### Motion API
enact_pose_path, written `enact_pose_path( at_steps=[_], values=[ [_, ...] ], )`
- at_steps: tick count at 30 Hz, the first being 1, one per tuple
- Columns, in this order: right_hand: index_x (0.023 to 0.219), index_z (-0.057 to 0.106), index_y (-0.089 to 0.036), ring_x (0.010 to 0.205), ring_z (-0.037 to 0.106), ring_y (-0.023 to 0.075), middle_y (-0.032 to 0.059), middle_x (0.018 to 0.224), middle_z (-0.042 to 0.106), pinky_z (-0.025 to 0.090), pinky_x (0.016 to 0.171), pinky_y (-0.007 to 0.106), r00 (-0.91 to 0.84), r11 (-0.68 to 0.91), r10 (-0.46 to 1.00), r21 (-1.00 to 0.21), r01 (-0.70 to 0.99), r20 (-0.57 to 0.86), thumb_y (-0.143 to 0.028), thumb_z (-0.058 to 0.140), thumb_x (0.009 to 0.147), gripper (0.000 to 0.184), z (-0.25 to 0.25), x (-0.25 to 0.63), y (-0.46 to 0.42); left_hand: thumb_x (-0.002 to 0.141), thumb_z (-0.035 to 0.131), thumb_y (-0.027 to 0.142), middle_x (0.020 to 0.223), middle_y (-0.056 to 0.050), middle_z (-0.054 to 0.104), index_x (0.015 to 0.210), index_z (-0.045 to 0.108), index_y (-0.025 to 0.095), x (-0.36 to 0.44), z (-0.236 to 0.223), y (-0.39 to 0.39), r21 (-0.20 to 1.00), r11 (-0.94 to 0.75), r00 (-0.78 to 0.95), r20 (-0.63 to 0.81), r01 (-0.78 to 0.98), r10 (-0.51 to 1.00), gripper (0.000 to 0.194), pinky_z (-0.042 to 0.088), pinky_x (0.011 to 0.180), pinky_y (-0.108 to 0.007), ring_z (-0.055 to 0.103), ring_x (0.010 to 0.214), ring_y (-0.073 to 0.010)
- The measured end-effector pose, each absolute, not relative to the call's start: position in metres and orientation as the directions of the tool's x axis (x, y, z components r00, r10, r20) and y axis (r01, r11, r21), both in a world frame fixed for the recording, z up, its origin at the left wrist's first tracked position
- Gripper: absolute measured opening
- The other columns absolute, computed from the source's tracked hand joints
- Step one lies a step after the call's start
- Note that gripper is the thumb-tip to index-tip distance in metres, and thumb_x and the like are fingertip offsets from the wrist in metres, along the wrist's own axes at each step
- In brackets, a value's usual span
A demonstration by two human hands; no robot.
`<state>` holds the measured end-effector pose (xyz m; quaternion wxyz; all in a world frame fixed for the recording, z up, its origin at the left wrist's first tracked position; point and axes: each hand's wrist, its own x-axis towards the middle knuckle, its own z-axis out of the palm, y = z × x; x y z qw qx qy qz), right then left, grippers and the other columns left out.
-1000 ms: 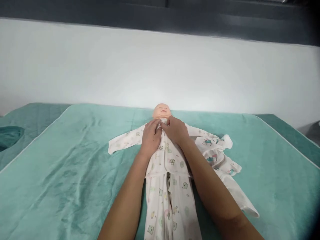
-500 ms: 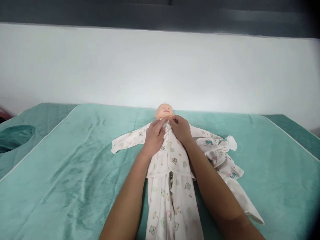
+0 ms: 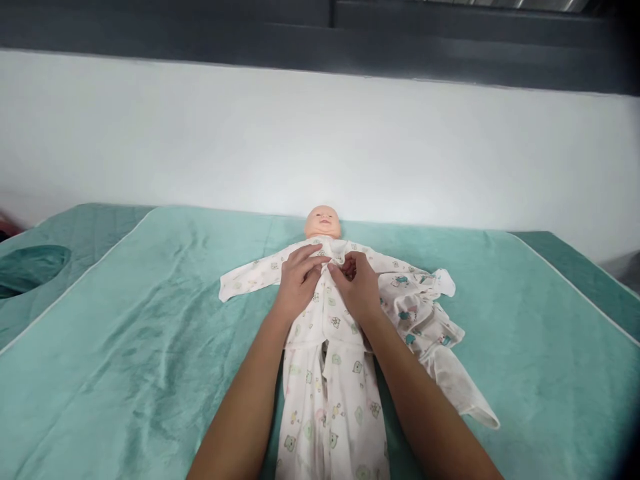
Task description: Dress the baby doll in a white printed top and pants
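Note:
A baby doll (image 3: 323, 221) lies on its back, dressed in a white long-sleeved baby shirt (image 3: 337, 320) with small animal prints and matching trousers (image 3: 333, 413). My left hand (image 3: 300, 277) rests on the chest, some fingers stretched, thumb and forefinger at the shirt's front edge. Opposite it, my right hand (image 3: 354, 280) is closed, its thumb and fingers pinching the front edge. The fingertips nearly meet, and whatever fastener is between them is hidden. Both sleeves are spread out sideways.
A crumpled white printed garment (image 3: 420, 313) lies beside the doll, partly under the right sleeve and behind my right forearm. Teal plush cover (image 3: 150, 347) spreads over the bed. A white wall (image 3: 300, 140) rises behind the doll's head.
Both hands have moved down from the collar to the upper chest, uncovering the doll's neck and the shirt's neckline. The view has shifted slightly.

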<state>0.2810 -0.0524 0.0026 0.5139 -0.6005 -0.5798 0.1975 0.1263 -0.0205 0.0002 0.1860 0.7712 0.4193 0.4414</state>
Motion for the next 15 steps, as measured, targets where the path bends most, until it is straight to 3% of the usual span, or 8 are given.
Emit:
enact_pose_path(
  at_steps=[3,8,15],
  values=[
    [0.097,0.048,-0.023,0.071,0.050,0.0152,-0.0012,0.083,0.053,0.041,0.065,0.028,0.231,0.183,0.902,-0.808,0.560,0.364,-0.051,0.065,0.080,0.037,0.005,0.282,-0.054,0.095,0.043,0.021,0.136,-0.001,0.060,0.110,0.071,0.028,0.126,0.000,-0.021,0.647,-0.586,0.264,0.531,0.488,0.805,0.033,0.037,0.113,-0.043,0.049,0.130,-0.0195],
    [0.075,0.047,-0.023,0.077,0.050,0.0170,-0.0002,0.078,0.053,0.037,0.069,0.029,0.071,0.253,0.901,-0.652,0.715,0.427,-0.043,0.061,0.086,0.027,0.011,0.282,-0.050,0.095,0.044,0.020,0.137,-0.001,0.059,0.111,0.071,0.029,0.126,0.000,-0.021,0.641,-0.580,0.270,0.521,0.502,0.810,0.033,0.036,0.113,-0.043,0.048,0.130,-0.0198],
    [0.070,0.047,-0.022,0.075,0.049,0.0152,-0.0019,0.074,0.053,0.036,0.070,0.028,-0.010,0.284,0.937,-0.744,0.605,0.350,-0.032,0.052,0.090,0.023,0.016,0.291,-0.043,0.096,0.041,0.020,0.138,0.000,0.058,0.113,0.070,0.031,0.127,0.002,-0.022,0.632,-0.567,0.274,0.505,0.528,0.818,0.035,0.033,0.114,-0.044,0.046,0.132,-0.0200]
  ],
)
